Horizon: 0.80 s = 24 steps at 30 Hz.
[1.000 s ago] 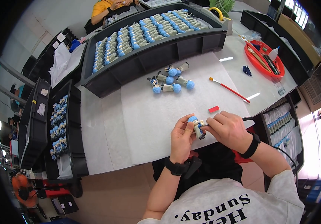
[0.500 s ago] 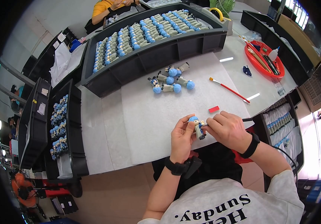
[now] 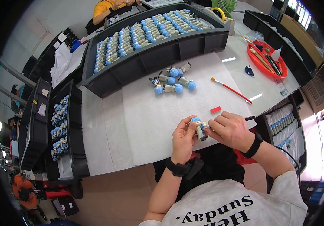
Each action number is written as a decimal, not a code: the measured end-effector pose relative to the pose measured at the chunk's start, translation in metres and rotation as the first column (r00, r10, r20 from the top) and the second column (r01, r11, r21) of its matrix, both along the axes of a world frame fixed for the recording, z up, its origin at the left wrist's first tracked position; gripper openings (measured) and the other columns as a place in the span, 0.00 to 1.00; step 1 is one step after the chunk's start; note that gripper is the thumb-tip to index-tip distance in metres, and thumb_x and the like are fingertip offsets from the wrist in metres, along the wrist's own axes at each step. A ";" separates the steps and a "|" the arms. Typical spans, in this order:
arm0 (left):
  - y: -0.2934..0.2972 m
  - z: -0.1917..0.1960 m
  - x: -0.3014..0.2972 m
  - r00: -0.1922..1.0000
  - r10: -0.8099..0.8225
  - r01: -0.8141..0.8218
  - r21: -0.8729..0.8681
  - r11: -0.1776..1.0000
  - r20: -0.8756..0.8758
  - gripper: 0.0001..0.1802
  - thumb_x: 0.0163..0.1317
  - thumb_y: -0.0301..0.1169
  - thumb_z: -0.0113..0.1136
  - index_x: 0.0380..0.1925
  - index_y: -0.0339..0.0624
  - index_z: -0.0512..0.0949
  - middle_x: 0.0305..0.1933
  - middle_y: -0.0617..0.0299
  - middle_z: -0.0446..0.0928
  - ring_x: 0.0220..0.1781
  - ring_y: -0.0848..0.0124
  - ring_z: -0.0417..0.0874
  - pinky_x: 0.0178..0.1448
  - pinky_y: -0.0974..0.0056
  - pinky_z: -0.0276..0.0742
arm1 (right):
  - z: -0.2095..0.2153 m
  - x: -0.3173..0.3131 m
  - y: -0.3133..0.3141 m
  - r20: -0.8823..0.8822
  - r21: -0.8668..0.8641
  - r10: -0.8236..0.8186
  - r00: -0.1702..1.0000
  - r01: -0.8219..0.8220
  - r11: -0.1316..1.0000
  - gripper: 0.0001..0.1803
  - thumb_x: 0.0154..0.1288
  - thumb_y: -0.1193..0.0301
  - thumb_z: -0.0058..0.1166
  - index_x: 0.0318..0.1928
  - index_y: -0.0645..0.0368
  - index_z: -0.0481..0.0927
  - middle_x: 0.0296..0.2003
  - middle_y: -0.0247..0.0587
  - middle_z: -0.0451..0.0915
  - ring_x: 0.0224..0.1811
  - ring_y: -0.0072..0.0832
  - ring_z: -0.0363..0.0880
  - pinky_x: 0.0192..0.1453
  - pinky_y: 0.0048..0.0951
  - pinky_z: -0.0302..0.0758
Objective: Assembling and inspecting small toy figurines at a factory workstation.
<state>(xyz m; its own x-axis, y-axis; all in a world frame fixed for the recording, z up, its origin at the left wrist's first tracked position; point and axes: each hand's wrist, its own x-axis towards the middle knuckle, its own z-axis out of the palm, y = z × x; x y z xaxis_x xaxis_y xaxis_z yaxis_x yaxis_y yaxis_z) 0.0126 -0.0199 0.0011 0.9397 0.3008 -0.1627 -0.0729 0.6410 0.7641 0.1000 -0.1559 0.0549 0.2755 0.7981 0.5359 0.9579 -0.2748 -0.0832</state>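
Just a bit has moved since the earlier frame: the thin black stick [image 3: 250, 118] has tipped up, and from afar I see the right hand [image 3: 230, 130] closed around it. My left hand [image 3: 183, 139] pinches 1 small blue-haired plastic doll [image 3: 200, 132] above the white paper sheet [image 3: 150, 128]. Past it lie 1 flat red block [image 3: 216, 110], 1 red-handled paintbrush [image 3: 231, 90], loose blue-haired dolls [image 3: 173, 89] and 1 big black plastic tray [image 3: 154, 57].

pale shirt [image 3: 273, 197]: black lettering [image 3: 218, 211] | black crate [image 3: 33, 132]: labels [image 3: 41, 110], too small

Smooth plastic figurine [image 3: 200, 132], matt paper [image 3: 158, 132]
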 end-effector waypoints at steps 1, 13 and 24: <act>0.000 0.000 0.000 1.000 -0.001 0.001 -0.003 1.000 -0.001 0.15 0.65 0.30 0.45 0.50 0.36 0.67 0.38 0.61 0.73 0.37 0.75 0.77 0.42 0.69 0.78 | 0.000 0.000 0.000 0.000 -0.003 0.004 1.000 -0.004 1.000 0.10 0.46 0.67 0.62 0.25 0.56 0.74 0.18 0.32 0.68 0.20 0.26 0.70 0.21 0.25 0.67; 0.000 0.001 0.000 1.000 -0.004 0.005 -0.034 0.999 0.019 0.15 0.65 0.30 0.44 0.50 0.36 0.67 0.38 0.58 0.73 0.37 0.73 0.78 0.43 0.68 0.79 | -0.002 -0.003 0.001 0.010 0.019 -0.041 0.999 0.041 0.999 0.11 0.45 0.67 0.62 0.26 0.56 0.73 0.17 0.32 0.67 0.19 0.25 0.69 0.20 0.26 0.66; -0.001 0.002 0.000 1.000 0.006 -0.006 -0.026 1.000 0.016 0.15 0.65 0.29 0.45 0.50 0.36 0.67 0.37 0.59 0.73 0.36 0.73 0.78 0.42 0.68 0.79 | -0.002 -0.003 0.000 0.024 0.008 -0.026 0.999 0.026 1.000 0.10 0.47 0.67 0.60 0.25 0.56 0.73 0.17 0.32 0.66 0.20 0.25 0.69 0.20 0.25 0.66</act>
